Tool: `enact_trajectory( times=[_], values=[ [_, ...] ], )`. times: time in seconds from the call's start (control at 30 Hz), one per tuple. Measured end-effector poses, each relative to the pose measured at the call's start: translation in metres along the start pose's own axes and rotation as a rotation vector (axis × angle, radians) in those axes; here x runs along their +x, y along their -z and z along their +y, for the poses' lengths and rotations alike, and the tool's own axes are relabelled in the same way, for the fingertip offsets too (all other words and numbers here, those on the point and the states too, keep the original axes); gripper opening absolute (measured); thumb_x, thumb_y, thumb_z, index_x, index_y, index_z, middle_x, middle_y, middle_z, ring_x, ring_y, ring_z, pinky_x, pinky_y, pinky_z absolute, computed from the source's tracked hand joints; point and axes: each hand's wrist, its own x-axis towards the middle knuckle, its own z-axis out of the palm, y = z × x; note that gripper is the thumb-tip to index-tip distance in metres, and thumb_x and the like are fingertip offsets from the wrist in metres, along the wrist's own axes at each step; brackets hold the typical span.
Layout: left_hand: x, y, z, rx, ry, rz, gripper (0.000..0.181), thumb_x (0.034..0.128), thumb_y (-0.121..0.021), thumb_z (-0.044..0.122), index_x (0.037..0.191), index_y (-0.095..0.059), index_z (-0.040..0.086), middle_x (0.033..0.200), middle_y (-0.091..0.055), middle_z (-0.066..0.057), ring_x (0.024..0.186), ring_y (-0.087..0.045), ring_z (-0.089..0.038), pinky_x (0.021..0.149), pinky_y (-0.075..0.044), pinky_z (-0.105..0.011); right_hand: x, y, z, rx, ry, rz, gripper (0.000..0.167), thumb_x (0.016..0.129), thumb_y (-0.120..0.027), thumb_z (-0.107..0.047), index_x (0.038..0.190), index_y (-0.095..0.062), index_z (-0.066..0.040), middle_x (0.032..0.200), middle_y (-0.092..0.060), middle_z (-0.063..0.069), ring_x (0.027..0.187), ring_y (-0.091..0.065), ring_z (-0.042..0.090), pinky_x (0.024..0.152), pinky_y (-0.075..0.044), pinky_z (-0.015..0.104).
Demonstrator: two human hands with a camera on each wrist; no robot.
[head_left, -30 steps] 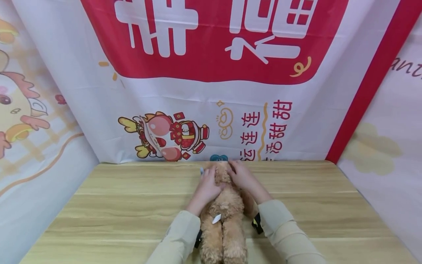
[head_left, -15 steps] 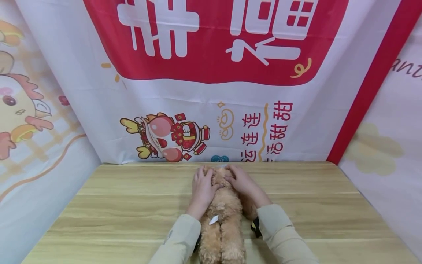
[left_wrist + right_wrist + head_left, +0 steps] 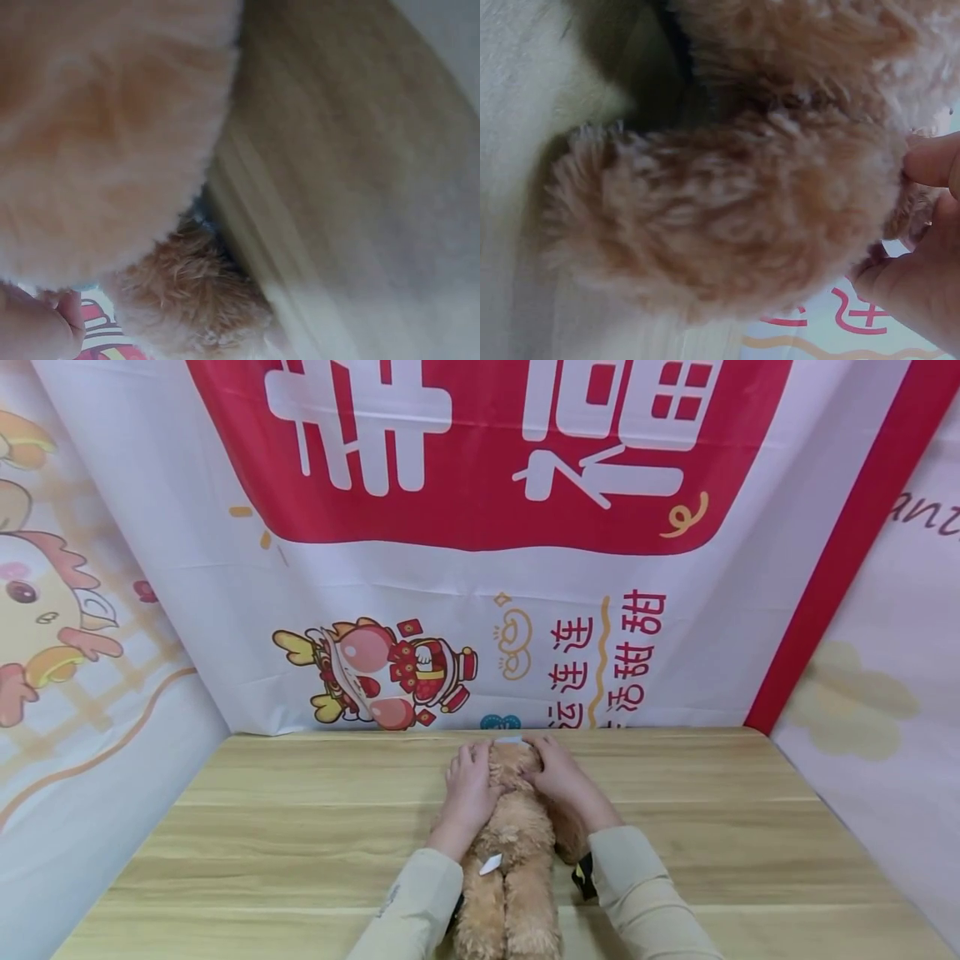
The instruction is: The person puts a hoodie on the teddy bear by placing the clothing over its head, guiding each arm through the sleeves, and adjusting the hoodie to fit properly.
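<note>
A light brown plush toy (image 3: pixel 517 827) lies lengthwise on the wooden table, its legs toward the person and a small white tag (image 3: pixel 491 864) between them. At its far end, my left hand (image 3: pixel 468 793) grips the left side of the head and my right hand (image 3: pixel 562 777) grips the right side. Between the hands a pale patch shows at the top of the head. Plush fur (image 3: pixel 195 292) fills much of the left wrist view. In the right wrist view a furry limb (image 3: pixel 727 217) lies near the right hand's bent fingers (image 3: pixel 930 161).
The wooden table (image 3: pixel 300 835) stretches to both sides of the toy. A printed red and white cloth (image 3: pixel 480 510) hangs along its back edge, with patterned cloths at left and right. A black strap (image 3: pixel 584 877) is by the right sleeve.
Both hands shift slightly around the head, and the left fingers come closer together. The pale patch at the top of the head shows more. The toy's body moves slightly.
</note>
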Motion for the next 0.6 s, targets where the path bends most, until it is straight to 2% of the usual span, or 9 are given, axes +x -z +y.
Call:
enact_trajectory(
  times=[0.17, 0.37, 0.6],
  values=[
    [0.001, -0.002, 0.001, 0.063, 0.007, -0.043, 0.07, 0.0766, -0.078, 0.013, 0.137, -0.044, 0.002, 0.123, -0.05, -0.022, 0.114, -0.045, -0.041, 0.096, -0.036, -0.052, 0.0, -0.001, 0.004, -0.104, -0.018, 0.013, 0.048, 0.078, -0.064, 0.003, 0.126, -0.054, 0.004, 0.124, -0.052, 0.023, 0.117, -0.051, 0.041, 0.1, -0.043, 0.052],
    [0.001, -0.001, 0.003, 0.065, 0.01, -0.023, 0.063, 0.0755, -0.079, 0.012, 0.131, -0.051, 0.003, 0.118, -0.051, -0.018, 0.11, -0.046, -0.036, 0.093, -0.037, -0.048, -0.002, -0.006, 0.002, -0.19, 0.008, 0.081, 0.042, 0.073, -0.06, 0.01, 0.113, -0.06, -0.001, 0.118, -0.055, 0.019, 0.11, -0.051, 0.039, 0.095, -0.045, 0.051],
    [0.001, -0.001, 0.001, 0.076, -0.064, 0.009, 0.048, 0.0744, -0.079, 0.007, 0.115, -0.054, 0.007, 0.109, -0.052, -0.014, 0.1, -0.054, -0.032, 0.087, -0.046, -0.046, -0.007, -0.012, 0.004, -0.25, 0.094, 0.199, 0.032, 0.067, -0.06, 0.015, 0.092, -0.06, -0.004, 0.107, -0.057, 0.017, 0.098, -0.053, 0.036, 0.087, -0.048, 0.048]
  ],
)
